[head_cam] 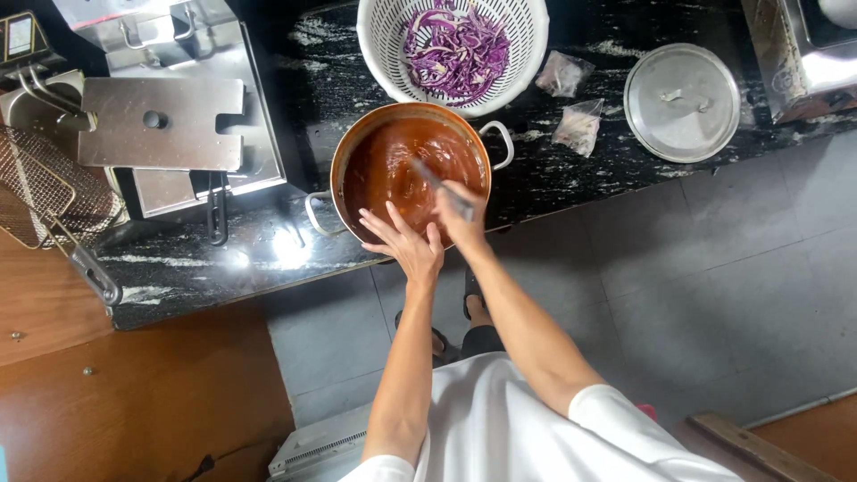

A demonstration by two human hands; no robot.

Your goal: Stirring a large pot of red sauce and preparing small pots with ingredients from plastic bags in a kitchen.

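Observation:
A metal pot (357, 134) with two handles stands on the black marble counter (214, 259) and holds a thick red-brown sauce (393, 165). My right hand (462, 217) grips a metal utensil (435, 181) whose end dips into the sauce. My left hand (406, 243) rests with fingers spread on the pot's near rim, holding nothing.
A white colander (379, 45) of shredded purple cabbage sits behind the pot. Two small plastic bags (571, 103) and a steel lid (683, 103) lie to the right. A steel fryer (170, 116) and a wire basket (45, 192) stand at left. Grey floor tiles lie below.

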